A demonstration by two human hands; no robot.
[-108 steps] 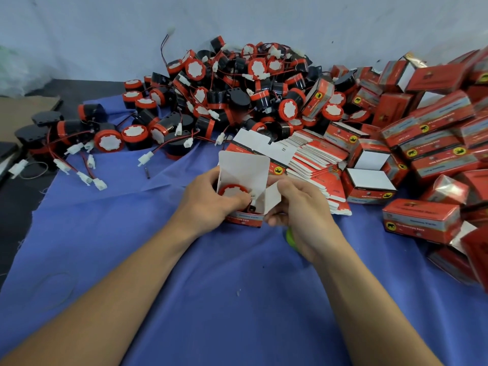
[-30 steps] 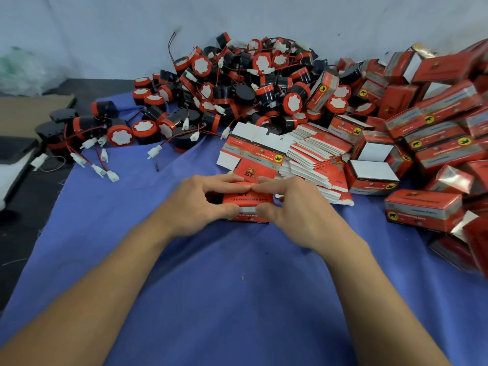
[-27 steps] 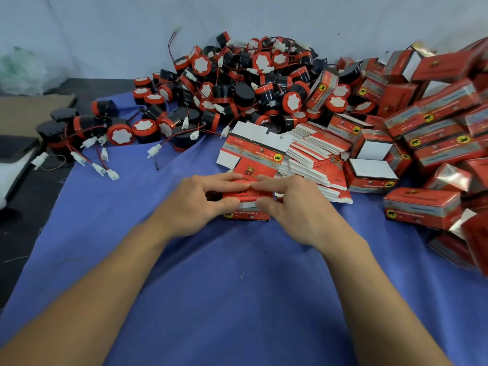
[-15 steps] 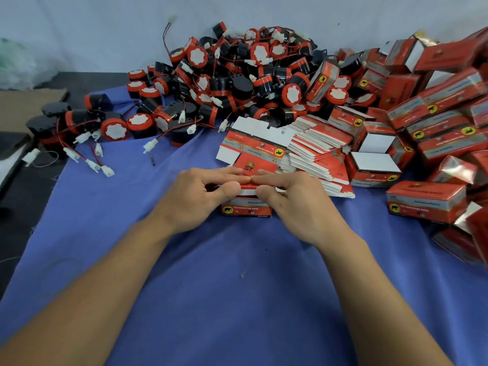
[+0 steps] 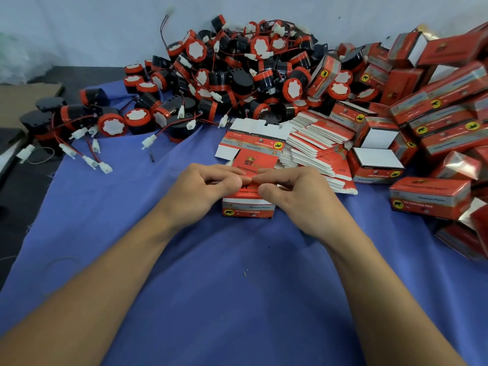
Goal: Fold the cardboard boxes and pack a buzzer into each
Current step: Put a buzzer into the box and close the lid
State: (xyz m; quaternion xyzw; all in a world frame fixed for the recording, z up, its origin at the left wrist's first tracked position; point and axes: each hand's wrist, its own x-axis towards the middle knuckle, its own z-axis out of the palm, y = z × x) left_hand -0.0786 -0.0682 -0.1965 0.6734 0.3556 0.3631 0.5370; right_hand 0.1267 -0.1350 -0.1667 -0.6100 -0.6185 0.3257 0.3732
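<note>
Around the middle of the blue cloth (image 5: 237, 286), a red box (image 5: 248, 208) is sitting on its base, and everything else is lying around it. The left hand (image 5: 203, 191) and right hand (image 5: 295, 192) are meeting over the box top. Each is curling its fingers and pinching the red top panel between thumb and forefinger, so both are gripping the box and neither is free. They are probably squeezing from both sides so the lid is seating squarely and its flap is tucking in without buckling, while the cloth is giving a steady base to push against. No buzzer is showing at the box. I cannot tell whether one is lying inside, though the closing top is suggesting it. Just behind the box, flat blanks (image 5: 317, 143) are lying fanned, within easy reach for the next fold. Farther behind the box, buzzers (image 5: 250, 70) are lying heaped against the wall, wires trailing. Right of the box, finished boxes (image 5: 435, 122) are piling up, clear of the working spot.
</note>
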